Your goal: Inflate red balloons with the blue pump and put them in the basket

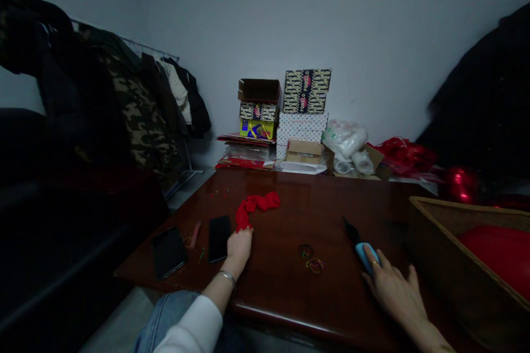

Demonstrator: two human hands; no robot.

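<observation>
- The near end of the red cloth (264, 202) is gripped by the left hand (239, 245), fingers curled together; the rest is stretched across the table (285, 287).
- The blue tool (363, 253) is touched by the right hand (393, 284), fingers partly spread; whether it is clamped cannot be told.
- Bands (315, 272) are grouped between the hands.

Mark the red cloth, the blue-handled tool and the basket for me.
Red cloth (250, 204): head view, on the bend near its middle.
Blue-handled tool (362, 256): head view, on the blue handle.
Basket (445, 270): head view, on its outer side wall.
</observation>
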